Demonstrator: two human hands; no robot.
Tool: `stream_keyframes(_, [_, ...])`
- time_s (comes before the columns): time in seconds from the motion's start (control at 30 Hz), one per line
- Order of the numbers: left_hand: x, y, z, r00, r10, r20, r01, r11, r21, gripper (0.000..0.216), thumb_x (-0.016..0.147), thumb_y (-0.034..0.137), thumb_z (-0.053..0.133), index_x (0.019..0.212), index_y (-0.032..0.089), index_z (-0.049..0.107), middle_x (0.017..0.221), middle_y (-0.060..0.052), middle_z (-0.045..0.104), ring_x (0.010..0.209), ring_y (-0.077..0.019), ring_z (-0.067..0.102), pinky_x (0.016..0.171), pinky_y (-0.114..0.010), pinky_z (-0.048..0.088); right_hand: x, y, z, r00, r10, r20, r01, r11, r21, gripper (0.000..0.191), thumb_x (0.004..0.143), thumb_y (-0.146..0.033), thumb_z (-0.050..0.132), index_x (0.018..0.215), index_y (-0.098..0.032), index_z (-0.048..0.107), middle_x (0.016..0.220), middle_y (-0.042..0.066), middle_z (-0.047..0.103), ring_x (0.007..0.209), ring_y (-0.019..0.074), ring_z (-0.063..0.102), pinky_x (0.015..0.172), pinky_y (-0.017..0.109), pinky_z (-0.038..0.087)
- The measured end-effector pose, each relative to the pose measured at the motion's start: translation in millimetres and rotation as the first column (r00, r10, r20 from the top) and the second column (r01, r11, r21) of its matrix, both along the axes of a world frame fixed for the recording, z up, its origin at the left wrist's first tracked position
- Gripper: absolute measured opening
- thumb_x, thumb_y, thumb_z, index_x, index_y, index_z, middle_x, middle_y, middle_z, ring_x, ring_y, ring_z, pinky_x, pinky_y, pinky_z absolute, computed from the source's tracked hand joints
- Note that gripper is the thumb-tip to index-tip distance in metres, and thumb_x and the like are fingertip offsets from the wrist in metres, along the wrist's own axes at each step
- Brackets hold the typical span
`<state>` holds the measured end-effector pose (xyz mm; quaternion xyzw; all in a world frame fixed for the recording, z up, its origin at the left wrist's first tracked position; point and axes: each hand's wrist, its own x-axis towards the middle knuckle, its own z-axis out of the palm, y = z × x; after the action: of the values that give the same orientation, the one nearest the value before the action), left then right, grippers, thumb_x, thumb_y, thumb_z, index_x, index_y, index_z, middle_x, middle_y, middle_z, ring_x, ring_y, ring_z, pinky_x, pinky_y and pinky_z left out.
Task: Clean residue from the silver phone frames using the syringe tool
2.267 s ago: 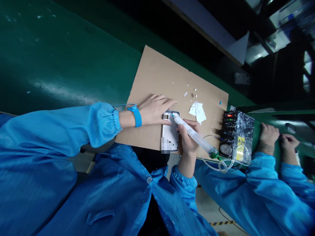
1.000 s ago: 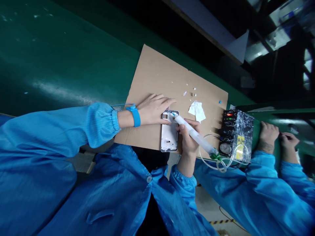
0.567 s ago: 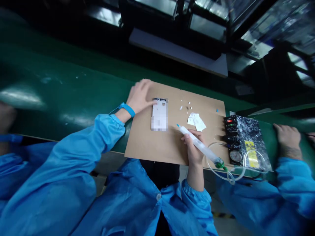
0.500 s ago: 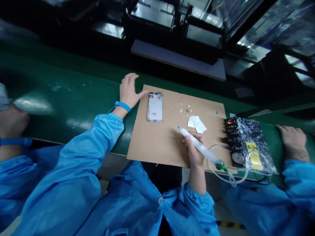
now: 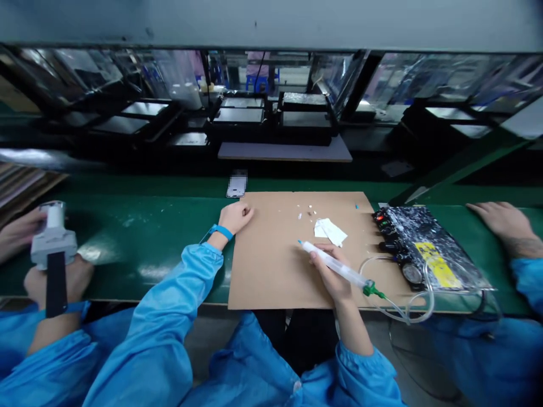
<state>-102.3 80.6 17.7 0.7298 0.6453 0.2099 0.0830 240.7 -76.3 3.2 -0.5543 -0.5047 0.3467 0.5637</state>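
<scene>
A syringe (image 5: 345,273) is gripped by the right hand (image 5: 335,286) over the cardboard (image 5: 271,271), and the left hand (image 5: 237,216) is curled shut at its far-left corner, near a phone frame (image 5: 236,187).

Ph. frame (image 5: 236,186) behind cardbd (image 5: 271,265)

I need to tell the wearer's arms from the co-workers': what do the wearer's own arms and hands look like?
Both arms wear loose bright blue sleeves with gathered elastic cuffs: the left sleeve and right sleeve. The left hand and right hand are bare, ungloved. A blue wristband circles the left wrist; the right wrist is bare.
</scene>
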Motion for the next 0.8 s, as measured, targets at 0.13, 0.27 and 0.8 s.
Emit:
stream_keyframes(0.13, [-8.8, 7.5, 1.3, 0.998, 0.059, -0.037, -0.058, 0.998, 0.038, 0.018, 0.112, 0.038, 0.065, 0.108, 0.026, 0.079, 0.131, -0.014, 0.085, 0.124, -0.0360, 0.075, 0.105, -0.045, 0.060, 0.2, 1.3, -1.1, 1.000, 0.016, 0.016, -0.016, 1.000, -0.012, 0.059, 0.091, -0.078, 0.099, 0.107, -0.023, 0.088, 0.087, 0.010, 0.086, 0.073, 0.0250, 0.080, 0.066, 0.037, 0.067])
stream_keyframes(0.27, [-16.7, 11.7, 0.3, 0.994, 0.095, -0.060, -0.094, 0.995, 0.026, 0.037, 0.113, 0.038, 0.065, 0.143, 0.024, 0.081, 0.158, -0.015, 0.081, 0.140, -0.0414, 0.071, 0.118, -0.053, 0.061, -0.1, 2.2, -2.6, 0.999, 0.032, -0.012, -0.032, 0.999, -0.032, 0.063, 0.090, -0.084, 0.097, 0.108, -0.024, 0.087, 0.091, 0.012, 0.087, 0.075, 0.0275, 0.080, 0.068, 0.041, 0.068])
stream_keyframes(0.8, [-15.9, 24.0, -8.8, 0.997, 0.070, -0.041, -0.071, 0.997, -0.031, 0.067, 0.116, 0.050, 0.060, 0.177, 0.023, 0.064, 0.195, -0.016, 0.052, 0.176, -0.0447, 0.053, 0.143, -0.064, 0.044, -0.1, 6.9, -5.9, 0.999, 0.049, 0.002, -0.050, 0.998, 0.025, 0.057, 0.092, -0.079, 0.095, 0.104, -0.024, 0.084, 0.090, 0.009, 0.084, 0.078, 0.0260, 0.077, 0.072, 0.042, 0.065])
